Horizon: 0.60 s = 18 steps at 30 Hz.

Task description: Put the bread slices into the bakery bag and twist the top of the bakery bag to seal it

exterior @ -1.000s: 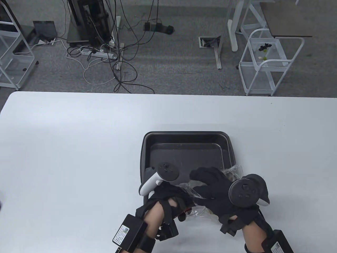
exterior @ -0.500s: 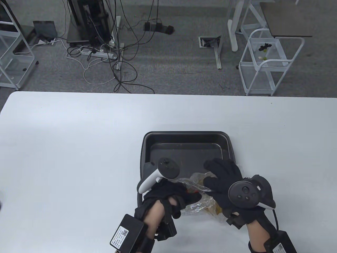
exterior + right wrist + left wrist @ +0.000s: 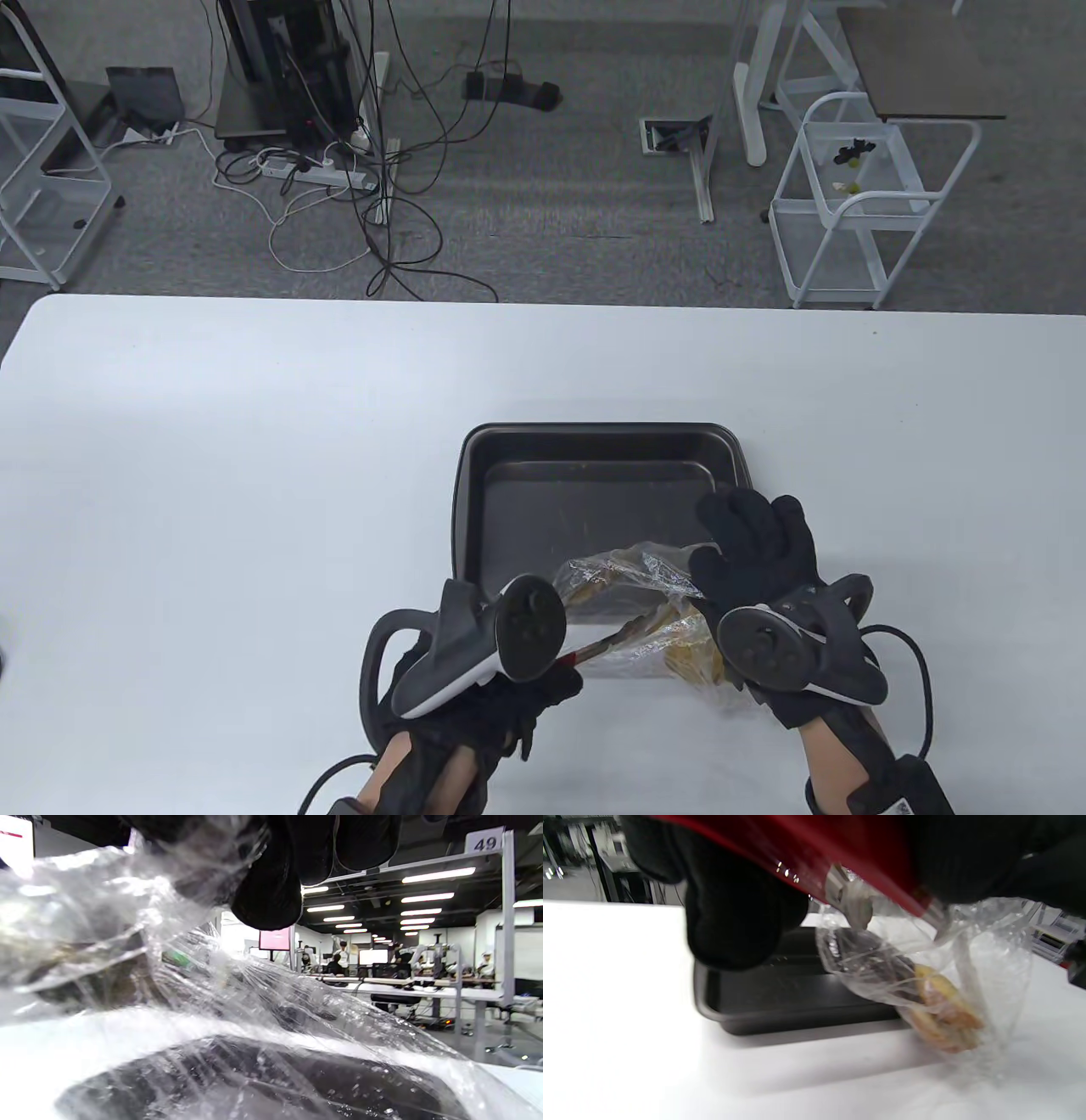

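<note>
A clear bakery bag (image 3: 632, 586) with a red strip along its top lies across the front rim of the black tray (image 3: 594, 433). Brown bread slices (image 3: 691, 658) show through its right end, just off the tray. My left hand (image 3: 564, 671) pinches the red-edged top and holds it stretched out to the left. In the left wrist view the bag (image 3: 882, 980) hangs from my fingers (image 3: 734, 908) with the bread (image 3: 946, 1014) low inside. My right hand (image 3: 747, 535) lies over the bag's right side with fingers fairly straight. The plastic (image 3: 212, 1005) fills the right wrist view.
The tray (image 3: 780, 1014) holds nothing else and sits mid-table, in front of both hands. White tabletop (image 3: 212, 475) spreads to the left, right and far side. Beyond the table's far edge are floor cables and a white cart (image 3: 857, 204).
My left hand rolled over and drew back toward the near edge, stretching out the bag's red top. My right hand slid right and further away. More of the bag and bread now shows.
</note>
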Each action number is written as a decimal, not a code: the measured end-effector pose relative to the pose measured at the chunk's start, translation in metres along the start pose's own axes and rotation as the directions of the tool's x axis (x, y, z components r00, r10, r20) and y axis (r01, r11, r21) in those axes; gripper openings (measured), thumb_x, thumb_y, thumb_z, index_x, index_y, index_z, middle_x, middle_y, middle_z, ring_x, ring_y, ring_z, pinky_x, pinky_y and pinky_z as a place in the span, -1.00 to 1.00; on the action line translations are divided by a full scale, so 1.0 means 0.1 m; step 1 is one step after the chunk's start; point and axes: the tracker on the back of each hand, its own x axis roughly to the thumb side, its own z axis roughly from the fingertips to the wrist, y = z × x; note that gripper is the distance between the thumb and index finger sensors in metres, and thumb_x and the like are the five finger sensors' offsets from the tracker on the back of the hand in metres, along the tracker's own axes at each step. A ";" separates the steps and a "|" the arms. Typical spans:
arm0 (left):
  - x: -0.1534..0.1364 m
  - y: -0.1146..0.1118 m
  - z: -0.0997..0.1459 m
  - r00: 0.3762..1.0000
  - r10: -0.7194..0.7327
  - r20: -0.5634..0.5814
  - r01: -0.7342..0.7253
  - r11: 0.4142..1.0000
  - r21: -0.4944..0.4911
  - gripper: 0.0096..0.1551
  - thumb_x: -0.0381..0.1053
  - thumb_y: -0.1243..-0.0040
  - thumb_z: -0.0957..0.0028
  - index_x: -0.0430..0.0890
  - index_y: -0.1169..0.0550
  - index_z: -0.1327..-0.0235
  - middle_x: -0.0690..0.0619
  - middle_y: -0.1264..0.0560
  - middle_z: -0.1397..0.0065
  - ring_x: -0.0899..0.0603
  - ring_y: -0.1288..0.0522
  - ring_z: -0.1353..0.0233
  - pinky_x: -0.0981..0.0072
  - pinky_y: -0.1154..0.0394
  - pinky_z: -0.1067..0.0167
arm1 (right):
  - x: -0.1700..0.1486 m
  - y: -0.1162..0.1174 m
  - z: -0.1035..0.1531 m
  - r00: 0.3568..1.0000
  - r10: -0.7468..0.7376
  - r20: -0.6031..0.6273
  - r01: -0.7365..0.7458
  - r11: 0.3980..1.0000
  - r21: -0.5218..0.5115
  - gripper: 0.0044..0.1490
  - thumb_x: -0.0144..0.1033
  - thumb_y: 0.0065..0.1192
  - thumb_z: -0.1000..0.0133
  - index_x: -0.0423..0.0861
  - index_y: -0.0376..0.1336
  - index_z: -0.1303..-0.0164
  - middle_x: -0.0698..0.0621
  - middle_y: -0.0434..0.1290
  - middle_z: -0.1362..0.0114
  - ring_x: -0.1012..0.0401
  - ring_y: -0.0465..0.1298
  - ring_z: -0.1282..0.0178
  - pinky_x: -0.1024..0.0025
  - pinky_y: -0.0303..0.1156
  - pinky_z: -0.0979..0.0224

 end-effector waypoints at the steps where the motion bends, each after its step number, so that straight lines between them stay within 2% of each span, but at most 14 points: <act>1: -0.05 0.02 0.05 1.000 0.002 0.002 -0.002 1.000 0.024 0.05 0.45 -0.35 0.19 -0.11 -0.41 -0.47 -0.15 -0.63 -0.34 -0.18 -0.77 0.05 -0.13 -0.47 -0.39 | -0.01 0.01 0.00 1.000 0.016 -0.010 -0.016 1.000 -0.003 -0.45 -0.29 0.44 0.03 -0.39 0.54 0.00 -0.33 0.27 -0.63 -0.41 0.19 -0.58 -0.50 -0.04 -0.53; 5: -0.30 0.05 0.17 0.999 0.029 -0.030 -0.027 0.999 0.040 0.05 0.45 -0.35 0.20 -0.11 -0.42 -0.46 -0.16 -0.65 -0.29 -0.18 -0.77 0.04 -0.12 -0.48 -0.38 | -0.08 0.01 0.00 0.997 0.054 -0.050 -0.055 0.998 -0.010 -0.44 -0.29 0.43 0.03 -0.40 0.53 0.00 -0.33 0.27 -0.63 -0.41 0.19 -0.59 -0.49 -0.03 -0.53; 9: -0.63 -0.04 0.16 0.994 0.074 -0.081 -0.072 0.997 0.034 0.05 0.44 -0.36 0.20 -0.13 -0.43 -0.46 -0.18 -0.65 -0.28 -0.19 -0.77 0.03 -0.13 -0.47 -0.39 | -0.15 -0.02 0.00 0.995 0.032 -0.092 -0.033 0.999 -0.012 -0.44 -0.30 0.43 0.02 -0.43 0.52 0.00 -0.34 0.26 -0.63 -0.41 0.18 -0.59 -0.50 -0.04 -0.53; 13: -0.96 -0.14 0.06 0.981 0.145 -0.132 -0.139 0.989 0.055 0.05 0.44 -0.36 0.20 -0.14 -0.43 -0.45 -0.19 -0.65 -0.27 -0.19 -0.77 0.03 -0.14 -0.47 -0.38 | -0.26 -0.05 0.01 0.990 0.032 -0.137 -0.035 0.999 -0.021 -0.44 -0.30 0.42 0.01 -0.43 0.52 0.00 -0.34 0.26 -0.63 -0.41 0.18 -0.59 -0.49 -0.04 -0.53; 18: -1.15 -0.18 -0.21 0.980 0.112 -0.164 -0.101 0.992 0.070 0.04 0.43 -0.37 0.21 -0.13 -0.42 -0.45 -0.19 -0.65 -0.28 -0.19 -0.75 -0.01 -0.15 -0.45 -0.41 | -0.41 -0.09 0.03 0.984 0.007 -0.180 -0.013 0.999 -0.033 -0.44 -0.31 0.42 0.01 -0.44 0.51 0.00 -0.35 0.26 -0.63 -0.42 0.17 -0.59 -0.50 -0.04 -0.53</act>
